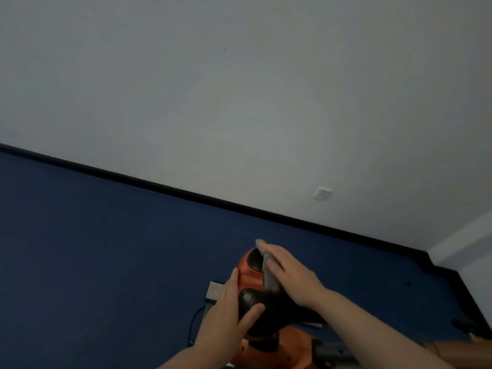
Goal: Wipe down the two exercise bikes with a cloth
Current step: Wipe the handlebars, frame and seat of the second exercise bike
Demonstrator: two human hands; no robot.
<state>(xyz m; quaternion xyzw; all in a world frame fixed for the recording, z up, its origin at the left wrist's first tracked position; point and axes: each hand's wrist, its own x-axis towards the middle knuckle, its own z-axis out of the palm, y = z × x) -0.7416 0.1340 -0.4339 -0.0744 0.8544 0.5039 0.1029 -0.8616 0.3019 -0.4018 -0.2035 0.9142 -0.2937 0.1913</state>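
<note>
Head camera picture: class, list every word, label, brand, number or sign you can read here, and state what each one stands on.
None can be read.
Orange and black bike seat: no lettering shows; the grey cloth under the right hand and the left hand hide parts of it.
White wall socket: marks too small to read.
Grey box on the blue floor: blurred, no text legible.

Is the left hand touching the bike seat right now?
Touching. The head view shows the left hand gripping the seat, its thumb lying over the black padding.
</note>
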